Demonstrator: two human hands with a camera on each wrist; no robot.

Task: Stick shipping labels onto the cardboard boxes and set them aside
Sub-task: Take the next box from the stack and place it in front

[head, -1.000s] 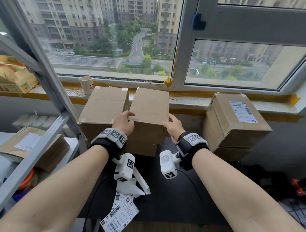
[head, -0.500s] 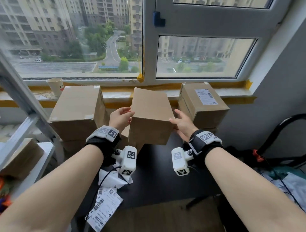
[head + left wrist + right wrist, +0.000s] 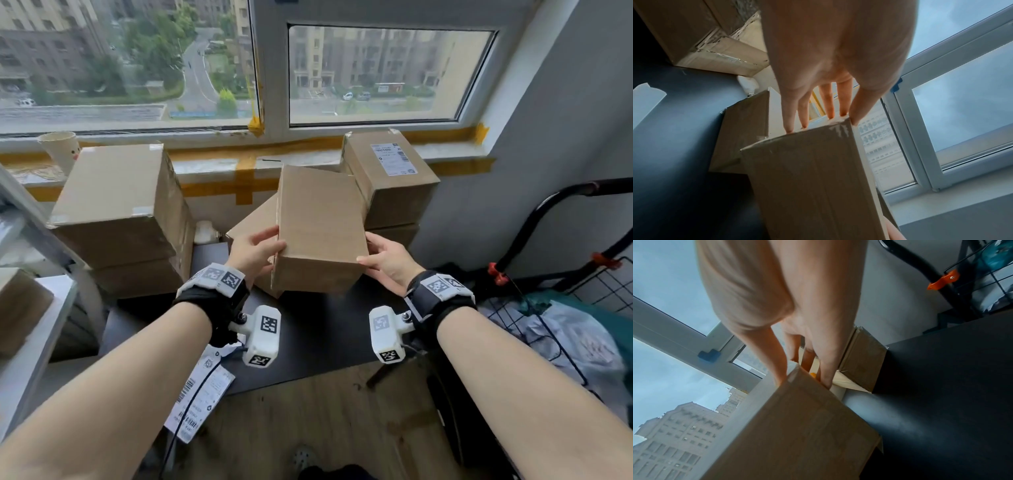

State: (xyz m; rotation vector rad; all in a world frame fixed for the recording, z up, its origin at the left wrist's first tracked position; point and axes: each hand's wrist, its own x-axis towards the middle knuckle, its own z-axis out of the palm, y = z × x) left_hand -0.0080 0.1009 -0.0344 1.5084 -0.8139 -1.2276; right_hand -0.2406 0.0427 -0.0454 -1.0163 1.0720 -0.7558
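Head view: the left hand (image 3: 255, 251) and the right hand (image 3: 385, 258) hold a plain cardboard box (image 3: 320, 229) between them, clear of the dark worktop (image 3: 325, 329). Each grip clamps one near corner of the box: the thumb lies on the top face and the fingers (image 3: 844, 104) reach along the side wall, as both wrist views confirm. The fingers are nearly straight and pressed flat, so each grip stands only as far apart as the corner it spans. The box shows no label on its top face and tilts slightly, its far edge close to the labelled box (image 3: 390, 178) stacked at the right by the window sill. Another unlabelled box (image 3: 113, 205) tops a stack at the left, and a further box lies partly hidden behind the held one. Loose shipping labels (image 3: 200, 394) hang over the worktop's near edge below the left wrist. The step in hand appears to be bringing the box to the worktop for labelling. Done well, it calls for equal inward pressure from both sides, a level descent, and a landing with the broad blank face up, near the labels.
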